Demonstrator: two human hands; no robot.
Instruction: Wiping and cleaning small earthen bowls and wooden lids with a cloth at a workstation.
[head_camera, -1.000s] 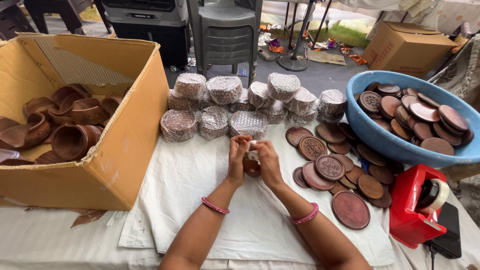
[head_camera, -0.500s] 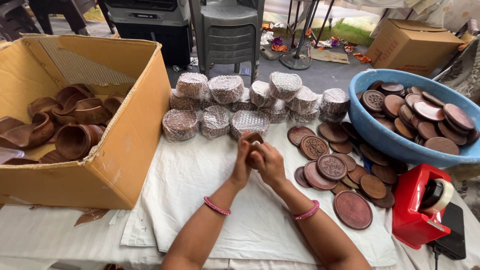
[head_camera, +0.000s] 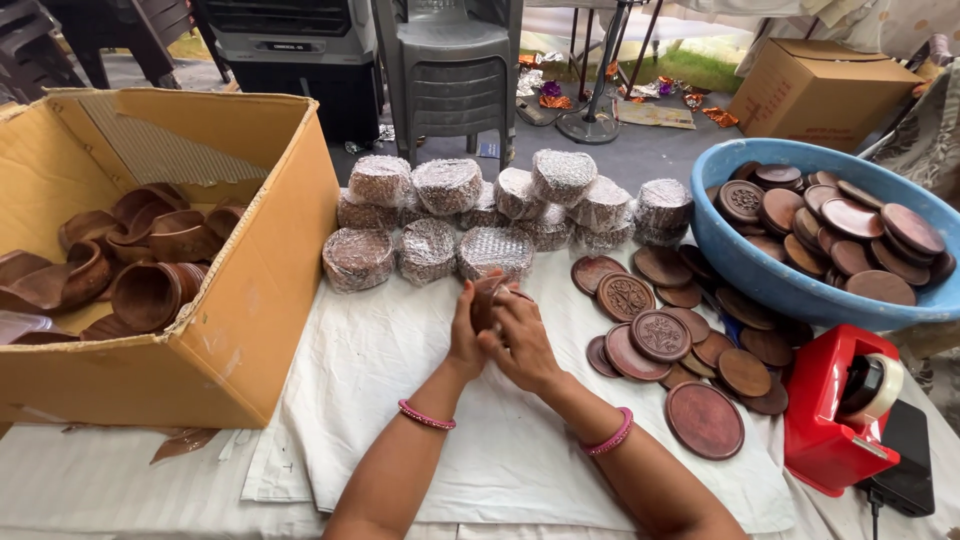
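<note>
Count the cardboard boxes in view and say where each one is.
2. One large open cardboard box stands on the table at the left, holding brown clay cups. A second cardboard box sits on the ground, far right. Others may be out of view.

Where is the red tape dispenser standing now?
In the head view, the red tape dispenser stands at the table's right edge, below the blue plastic basin and right of the loose brown clay discs.
</note>
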